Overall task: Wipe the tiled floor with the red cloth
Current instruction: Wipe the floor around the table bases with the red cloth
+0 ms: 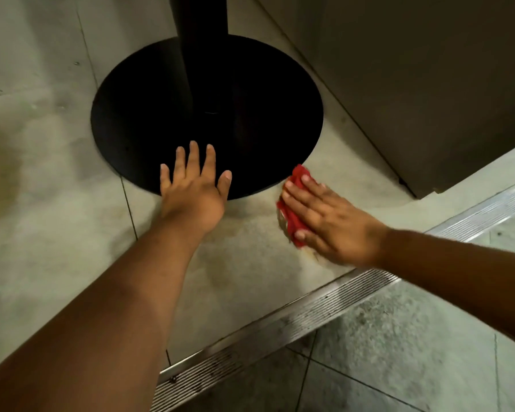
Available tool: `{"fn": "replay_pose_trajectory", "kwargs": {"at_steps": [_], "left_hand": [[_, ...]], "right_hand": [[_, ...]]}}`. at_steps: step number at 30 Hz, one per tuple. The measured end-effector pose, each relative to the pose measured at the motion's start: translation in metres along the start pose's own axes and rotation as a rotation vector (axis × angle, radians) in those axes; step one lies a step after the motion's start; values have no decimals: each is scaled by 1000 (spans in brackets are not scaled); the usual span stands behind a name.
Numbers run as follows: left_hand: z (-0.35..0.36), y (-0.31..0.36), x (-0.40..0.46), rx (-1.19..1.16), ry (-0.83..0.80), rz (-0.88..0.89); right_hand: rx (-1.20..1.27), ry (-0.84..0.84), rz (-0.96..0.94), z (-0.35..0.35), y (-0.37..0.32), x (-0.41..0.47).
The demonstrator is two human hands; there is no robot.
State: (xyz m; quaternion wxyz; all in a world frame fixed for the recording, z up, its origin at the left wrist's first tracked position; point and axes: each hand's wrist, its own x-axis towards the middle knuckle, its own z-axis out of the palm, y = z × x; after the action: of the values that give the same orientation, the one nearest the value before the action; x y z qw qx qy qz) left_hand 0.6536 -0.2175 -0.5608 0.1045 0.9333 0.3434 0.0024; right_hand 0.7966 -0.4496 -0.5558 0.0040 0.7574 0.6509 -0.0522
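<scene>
Two hands [191,197] [333,224], one red cloth [292,215], one black round base [205,114].

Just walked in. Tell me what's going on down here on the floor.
A person is wiping the tiled floor by hand. The right hand lies flat on a bunched red cloth, pressing it to the tile just beside the round black base of a post. The left hand is spread open, its fingers over the near edge of that base, holding nothing. A ribbed metal strip runs along the tile edge closer to the person. Dull stains show on the tile left of the base.
</scene>
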Motion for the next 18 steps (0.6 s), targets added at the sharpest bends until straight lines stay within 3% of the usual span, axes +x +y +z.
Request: {"fn": "replay_pose_trajectory", "kwargs": {"at_steps": [4, 8, 11, 15, 18], "left_hand": [[-3, -3, 0, -15, -27, 6], [-2, -5, 0, -21, -33, 14], [-2, -4, 0, -12, -25, 8], [-3, -3, 1, -24, -37, 0], [-7, -4, 3, -46, -96, -7]], "right_hand": [[36, 18, 190, 1, -3, 16], [17, 104, 25, 13, -60, -26], [26, 21, -98, 9, -50, -20], [58, -3, 26, 4, -27, 26], [58, 59, 71, 8, -49, 10]]}}
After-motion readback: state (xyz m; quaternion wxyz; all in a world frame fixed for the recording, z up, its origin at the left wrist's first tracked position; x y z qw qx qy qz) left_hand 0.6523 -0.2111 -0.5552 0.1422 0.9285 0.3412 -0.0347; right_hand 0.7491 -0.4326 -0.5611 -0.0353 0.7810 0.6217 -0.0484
